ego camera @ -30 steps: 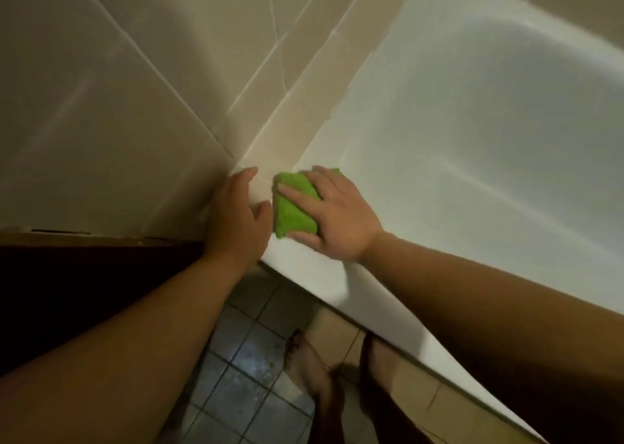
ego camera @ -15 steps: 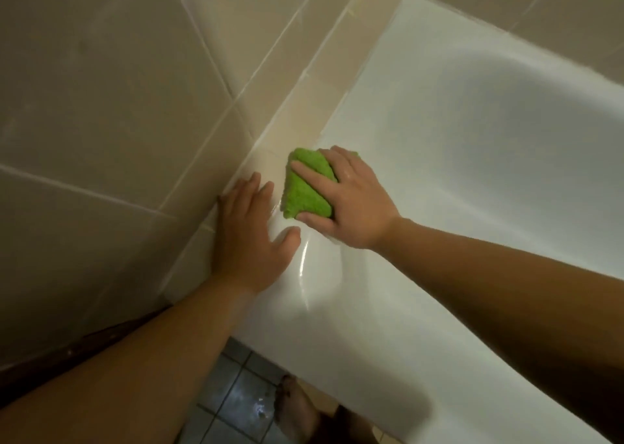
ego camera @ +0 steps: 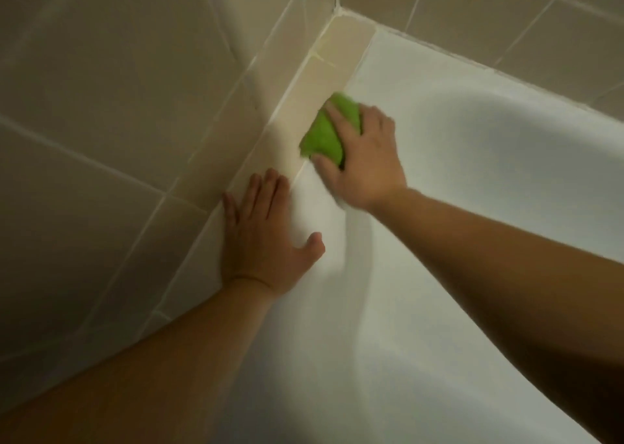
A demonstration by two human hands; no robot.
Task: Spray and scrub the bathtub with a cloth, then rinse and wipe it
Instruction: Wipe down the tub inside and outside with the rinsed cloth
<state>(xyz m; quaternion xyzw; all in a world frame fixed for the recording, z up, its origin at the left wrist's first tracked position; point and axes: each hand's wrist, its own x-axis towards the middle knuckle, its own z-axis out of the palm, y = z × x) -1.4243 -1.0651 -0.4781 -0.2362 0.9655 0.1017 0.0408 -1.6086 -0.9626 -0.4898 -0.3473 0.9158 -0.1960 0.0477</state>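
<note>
Right now the right hand (ego camera: 364, 163) grips the soft, bunched green cloth (ego camera: 326, 133) on the bathtub (ego camera: 456, 173) rim by the tiles; the left hand (ego camera: 266, 241) rests flat, fingers spread.

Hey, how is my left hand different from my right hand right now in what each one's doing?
The left hand lies flat with straight fingers and holds nothing; the right hand curls over the green cloth. The left hand sits nearer you on the bathtub rim; the right hand is farther along, toward the tiled corner. The left hand looks sharp; the right hand and cloth look blurred. Both rest on the tub's edge beside the beige ledge.
</note>
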